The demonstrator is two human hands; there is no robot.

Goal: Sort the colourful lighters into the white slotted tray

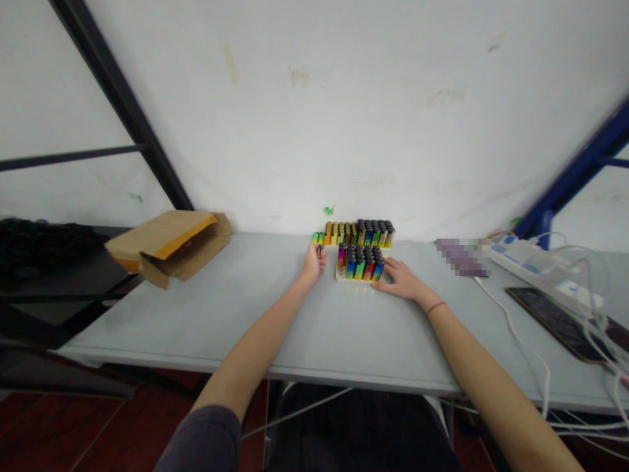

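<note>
A pale tray (358, 281) holds upright lighters (364, 264) with black tops and multicoloured bodies, close in front of me. At its left end, part of the tray shows no lighters. My right hand (400, 278) rests at the tray's right side, thumb and fingers apart around the corner. Left of the tray, my left hand (312, 263) is closed around a lighter (320, 250); only its dark top shows. Just behind that hand stand green-topped lighters (318, 237). A back row of yellow lighters (341, 233) and black-topped lighters (375, 232) stands by the wall.
An open cardboard box (170, 239) lies at the table's left. On the right are a pixelated, purplish phone (462, 257), a dark phone (555, 321) and a white power strip (540, 269) with tangled cables. A white wall (314, 131) closes off the back of the grey table (344, 334).
</note>
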